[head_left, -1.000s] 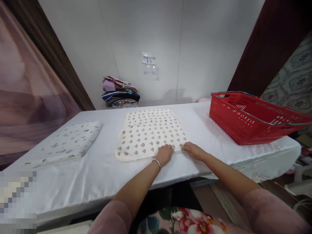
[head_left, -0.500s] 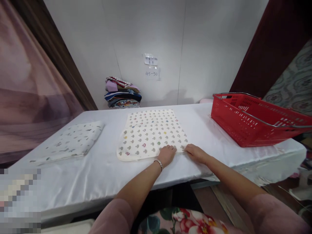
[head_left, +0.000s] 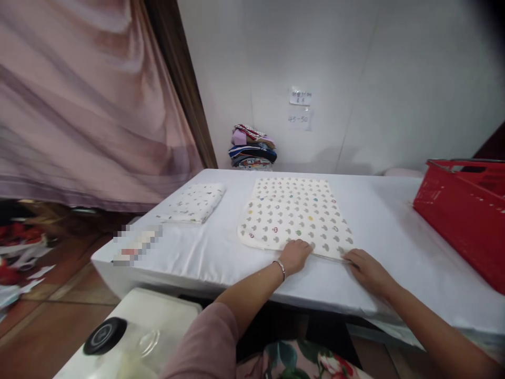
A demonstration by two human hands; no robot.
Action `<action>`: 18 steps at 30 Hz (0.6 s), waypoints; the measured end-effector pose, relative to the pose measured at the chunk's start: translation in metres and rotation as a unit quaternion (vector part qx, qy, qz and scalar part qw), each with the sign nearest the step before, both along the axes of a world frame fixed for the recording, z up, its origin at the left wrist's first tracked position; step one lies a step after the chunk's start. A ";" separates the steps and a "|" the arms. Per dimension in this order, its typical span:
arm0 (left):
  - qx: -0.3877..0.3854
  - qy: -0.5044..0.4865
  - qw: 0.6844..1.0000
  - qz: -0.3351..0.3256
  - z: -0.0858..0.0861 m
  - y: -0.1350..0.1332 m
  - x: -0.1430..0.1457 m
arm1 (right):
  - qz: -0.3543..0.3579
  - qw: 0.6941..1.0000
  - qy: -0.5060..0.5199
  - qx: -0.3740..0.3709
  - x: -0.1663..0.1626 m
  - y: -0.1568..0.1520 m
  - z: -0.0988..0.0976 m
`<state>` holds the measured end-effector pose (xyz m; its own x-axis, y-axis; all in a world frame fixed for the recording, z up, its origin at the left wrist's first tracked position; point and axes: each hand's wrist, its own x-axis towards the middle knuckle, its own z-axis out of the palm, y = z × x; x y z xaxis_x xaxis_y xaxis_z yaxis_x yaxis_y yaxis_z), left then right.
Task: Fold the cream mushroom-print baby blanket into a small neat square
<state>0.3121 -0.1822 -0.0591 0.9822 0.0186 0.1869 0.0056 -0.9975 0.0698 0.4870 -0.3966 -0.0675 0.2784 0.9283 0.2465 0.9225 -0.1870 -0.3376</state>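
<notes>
A cream cloth printed with grey mushrooms (head_left: 284, 216) and a few coloured ones lies folded flat on the white-covered table. My left hand (head_left: 294, 256) rests at the middle of its near edge, fingers bent together over the border and a bracelet on the wrist. At the near right corner, my right hand (head_left: 365, 267) pinches the edge between thumb and fingers. The undersides of both hands are hidden. To the left lies a second folded white cloth (head_left: 193, 202) with a small scattered print, apart from both hands.
A red plastic basket (head_left: 457, 216) stands on the white tablecloth (head_left: 379, 210) at the right. Folded fabrics (head_left: 252, 150) are piled by the back wall beneath paper notes (head_left: 300, 108). A pale box with a black round part (head_left: 104, 336) sits below the table's front left. A pink curtain (head_left: 90, 105) hangs at left.
My view has swung left, so the basket slides toward the right edge and the pale box comes into sight. Both hands stay at the cloth's near edge, which looks unchanged.
</notes>
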 end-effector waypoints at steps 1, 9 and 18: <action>0.001 -0.002 1.000 0.012 0.000 0.007 -0.007 | -0.002 1.000 0.000 0.008 0.001 -0.001 -0.003; -0.005 -0.010 0.996 0.091 0.006 0.072 -0.075 | -0.031 0.999 0.000 0.031 0.005 -0.006 -0.016; -0.074 -0.051 0.992 0.092 0.010 0.097 -0.088 | -0.033 0.999 0.029 0.015 0.000 -0.003 -0.005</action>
